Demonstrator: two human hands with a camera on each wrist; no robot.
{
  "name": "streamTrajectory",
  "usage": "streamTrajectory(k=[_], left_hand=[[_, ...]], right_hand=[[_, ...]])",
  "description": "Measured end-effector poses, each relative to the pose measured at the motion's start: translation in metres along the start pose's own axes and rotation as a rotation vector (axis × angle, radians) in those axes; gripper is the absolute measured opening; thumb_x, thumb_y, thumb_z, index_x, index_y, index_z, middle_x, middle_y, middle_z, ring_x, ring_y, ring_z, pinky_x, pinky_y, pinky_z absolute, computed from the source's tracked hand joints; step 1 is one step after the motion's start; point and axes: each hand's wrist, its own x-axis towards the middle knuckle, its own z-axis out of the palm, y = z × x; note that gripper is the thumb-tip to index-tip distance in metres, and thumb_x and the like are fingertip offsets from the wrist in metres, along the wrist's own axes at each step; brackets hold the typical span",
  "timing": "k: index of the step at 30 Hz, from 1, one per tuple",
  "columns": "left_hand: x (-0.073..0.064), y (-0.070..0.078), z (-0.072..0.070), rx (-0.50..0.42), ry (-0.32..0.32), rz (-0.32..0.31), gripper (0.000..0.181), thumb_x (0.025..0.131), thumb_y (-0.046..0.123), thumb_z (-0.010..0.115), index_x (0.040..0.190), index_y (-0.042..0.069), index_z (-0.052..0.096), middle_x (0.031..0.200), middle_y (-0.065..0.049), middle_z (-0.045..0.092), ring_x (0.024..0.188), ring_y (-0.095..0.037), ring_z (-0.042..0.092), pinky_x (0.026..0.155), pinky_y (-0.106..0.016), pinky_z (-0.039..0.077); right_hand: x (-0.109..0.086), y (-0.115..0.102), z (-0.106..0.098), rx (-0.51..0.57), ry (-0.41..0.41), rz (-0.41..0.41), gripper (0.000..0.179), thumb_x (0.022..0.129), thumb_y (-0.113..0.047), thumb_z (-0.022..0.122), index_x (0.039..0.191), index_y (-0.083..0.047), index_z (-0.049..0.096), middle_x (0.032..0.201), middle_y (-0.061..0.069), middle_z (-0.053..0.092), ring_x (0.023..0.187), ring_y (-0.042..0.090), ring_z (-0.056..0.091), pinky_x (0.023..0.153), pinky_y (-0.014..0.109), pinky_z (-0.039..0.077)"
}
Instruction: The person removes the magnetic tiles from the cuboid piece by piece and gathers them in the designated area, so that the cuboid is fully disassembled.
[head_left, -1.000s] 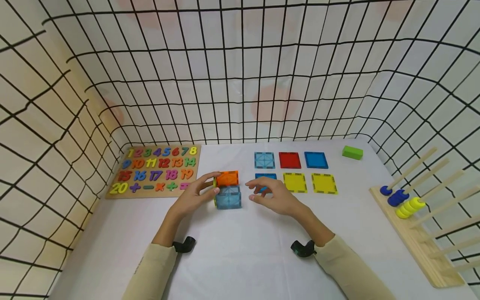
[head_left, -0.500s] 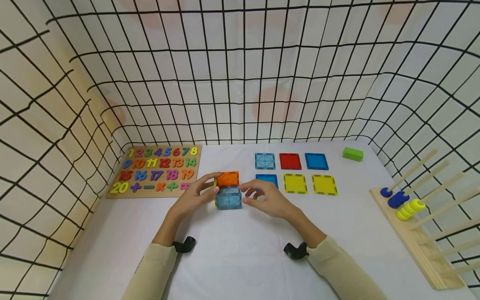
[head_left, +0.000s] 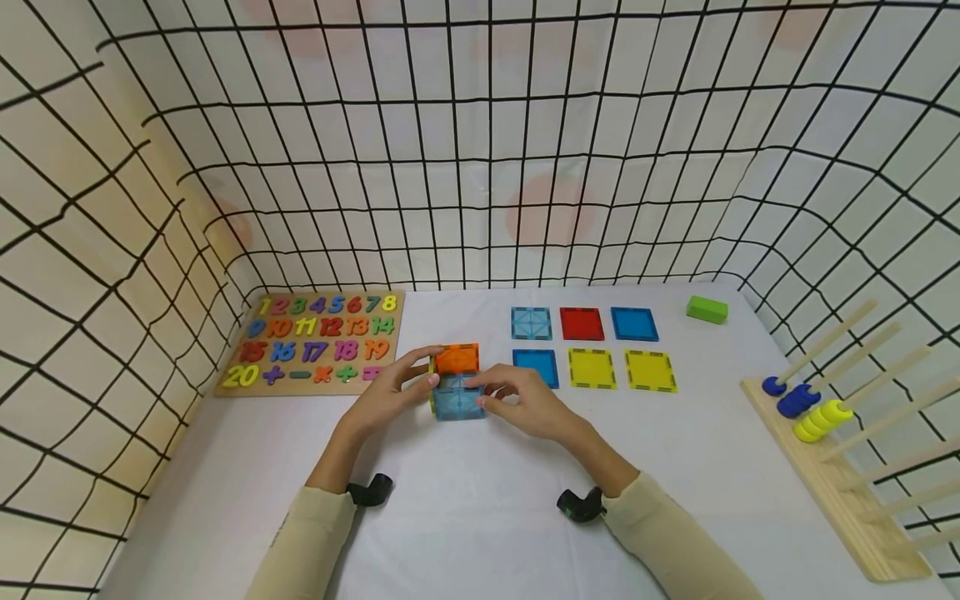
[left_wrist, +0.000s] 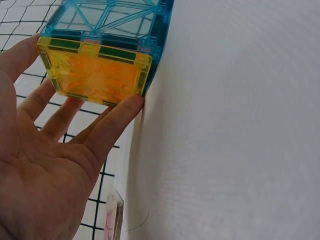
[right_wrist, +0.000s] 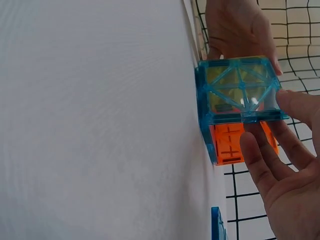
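A small box of see-through magnetic tiles stands on the white table in front of me. It has an orange tile [head_left: 457,358] at the back, a light blue tile [head_left: 455,406] nearer me and a yellow tile [left_wrist: 95,72] on its left side. My left hand [head_left: 382,402] grips that yellow side, fingertips along its edges in the left wrist view. The right hand [head_left: 534,406] pinches the right edge of the box's light blue wall. In the right wrist view, the right thumb [right_wrist: 299,104] lies on that edge and other fingers reach beneath it.
Loose flat tiles lie behind the right hand: light blue [head_left: 531,323], red [head_left: 582,323], blue [head_left: 634,323] and two yellow ones [head_left: 592,368]. A number board [head_left: 307,346] lies left, a green block [head_left: 707,309] back right, a wooden bead rack [head_left: 832,475] right. Black netting surrounds the table.
The right hand has moved left from beside the tile box onto its light blue wall, uncovering more of a loose blue tile. The left hand stays on the yellow side.
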Motion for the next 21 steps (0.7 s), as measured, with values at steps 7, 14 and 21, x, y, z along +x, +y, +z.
streamTrajectory(k=[7, 14, 21], left_hand=[[0.001, -0.003, 0.0, -0.006, -0.008, 0.005, 0.049, 0.103, 0.04, 0.061, 0.151, 0.038, 0.048, 0.163, 0.003, 0.041, 0.149, -0.046, 0.038, 0.111, -0.07, 0.042], [0.0, -0.001, 0.0, -0.005, -0.008, 0.002, 0.05, 0.102, 0.043, 0.062, 0.15, 0.04, 0.048, 0.162, 0.007, 0.042, 0.149, -0.044, 0.039, 0.111, -0.071, 0.04], [-0.001, -0.001, -0.001, -0.001, -0.02, 0.007, 0.05, 0.103, 0.04, 0.062, 0.15, 0.043, 0.047, 0.164, 0.007, 0.04, 0.15, -0.044, 0.037, 0.113, -0.073, 0.037]], right_hand=[[0.004, -0.002, 0.004, 0.012, -0.006, 0.025, 0.03, 0.101, -0.016, 0.067, 0.129, -0.024, 0.073, 0.128, -0.003, 0.071, 0.111, 0.016, 0.064, 0.094, 0.028, 0.06], [0.007, -0.005, 0.007, -0.028, 0.011, 0.025, 0.032, 0.099, -0.011, 0.069, 0.126, -0.026, 0.075, 0.119, -0.004, 0.074, 0.111, 0.016, 0.066, 0.09, 0.03, 0.062], [0.011, -0.004, 0.009, -0.078, 0.07, 0.045, 0.031, 0.097, -0.013, 0.072, 0.125, -0.025, 0.076, 0.115, -0.003, 0.074, 0.104, 0.015, 0.065, 0.083, 0.025, 0.062]])
